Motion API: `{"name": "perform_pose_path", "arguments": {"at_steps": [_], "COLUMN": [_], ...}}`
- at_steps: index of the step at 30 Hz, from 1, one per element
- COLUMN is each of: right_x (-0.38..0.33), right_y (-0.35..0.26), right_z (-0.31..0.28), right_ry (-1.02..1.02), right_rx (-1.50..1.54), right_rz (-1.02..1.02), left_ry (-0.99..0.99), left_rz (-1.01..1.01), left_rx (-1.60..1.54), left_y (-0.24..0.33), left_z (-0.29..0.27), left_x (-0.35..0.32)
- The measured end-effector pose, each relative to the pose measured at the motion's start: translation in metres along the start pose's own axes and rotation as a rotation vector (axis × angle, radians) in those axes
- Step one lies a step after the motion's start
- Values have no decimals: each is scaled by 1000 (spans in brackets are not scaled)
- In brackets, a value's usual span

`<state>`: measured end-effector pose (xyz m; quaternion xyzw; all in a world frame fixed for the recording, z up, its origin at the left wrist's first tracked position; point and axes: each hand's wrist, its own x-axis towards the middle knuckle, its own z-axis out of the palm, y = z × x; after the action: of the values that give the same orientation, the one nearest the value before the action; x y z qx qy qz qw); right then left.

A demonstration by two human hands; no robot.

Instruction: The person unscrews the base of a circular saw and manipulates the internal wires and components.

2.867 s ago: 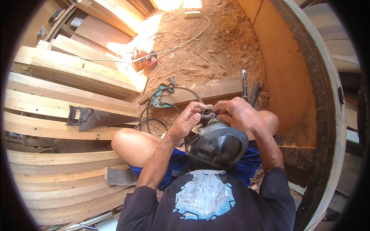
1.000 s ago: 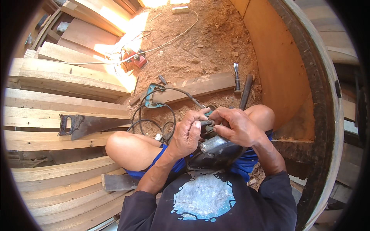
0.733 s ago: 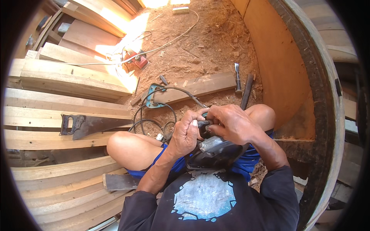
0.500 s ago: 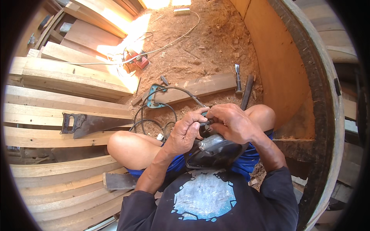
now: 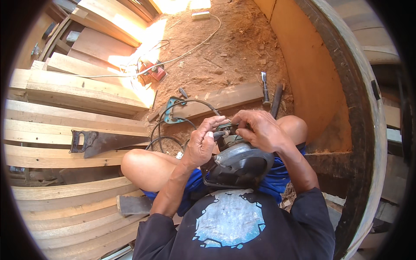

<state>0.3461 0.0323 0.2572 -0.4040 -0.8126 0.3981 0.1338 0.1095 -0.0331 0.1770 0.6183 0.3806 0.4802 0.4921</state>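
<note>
A circular saw [image 5: 245,162] with a grey guard and dark base rests in my lap between my bent legs. My left hand [image 5: 201,141] is closed at the handle end of the saw, thumb and fingers pinching a dark part near the cable. Bent over the other side of that handle is my right hand [image 5: 262,130], its fingertips pressed together; what they pinch is hidden. Metal and dark parts show between the hands. The black cable [image 5: 197,102] loops from there to the floor. A teal cover piece with an opening [image 5: 169,115] lies beyond my left knee.
A wooden beam [image 5: 225,99] lies ahead on sawdust, with a chisel [image 5: 265,89] and a dark bar [image 5: 277,100] at its right end. A handsaw [image 5: 102,143] rests on stacked planks [image 5: 78,89] at left. A red power tool [image 5: 152,71] lies farther off. A curved wooden wall [image 5: 320,78] bounds the right.
The circular saw has tilted, showing more of its guard and handle end. My left hand has shifted slightly left, its fingers straighter; my right hand has moved up a little.
</note>
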Motion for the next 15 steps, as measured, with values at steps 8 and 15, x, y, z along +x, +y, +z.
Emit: {"name": "perform_pose_path", "arguments": {"at_steps": [8,15], "right_x": [34,44], "right_y": [34,30], "right_z": [14,30], "right_ry": [-59,-130], "right_rx": [-21,-29], "right_rz": [-235,-37], "left_ry": [-242,-277], "left_rz": [161,63], "left_rx": [240,545], "left_y": [17,31], "left_z": [-20,-38], "left_x": [15,25]}}
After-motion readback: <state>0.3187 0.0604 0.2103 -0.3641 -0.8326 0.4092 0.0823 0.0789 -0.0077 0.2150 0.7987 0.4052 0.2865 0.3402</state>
